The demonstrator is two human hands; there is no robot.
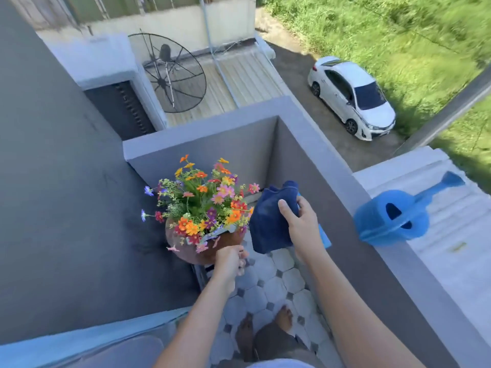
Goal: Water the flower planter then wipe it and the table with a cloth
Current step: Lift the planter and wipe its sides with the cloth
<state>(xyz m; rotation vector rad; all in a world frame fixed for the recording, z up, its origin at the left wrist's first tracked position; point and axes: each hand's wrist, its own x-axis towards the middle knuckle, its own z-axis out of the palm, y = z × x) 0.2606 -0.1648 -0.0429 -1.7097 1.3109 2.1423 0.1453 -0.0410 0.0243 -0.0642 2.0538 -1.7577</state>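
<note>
By planter (pixel 204 251), right hand (pixel 303 221) grips cloth (pixel 271 224); left hand (pixel 228 261) at rim.

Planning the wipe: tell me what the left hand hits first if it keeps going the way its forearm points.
Most likely the brown planter. The left hand sits at its near rim, with the forearm aimed up and slightly right toward the flowers. Depth is unclear, so it may already be touching.
</note>
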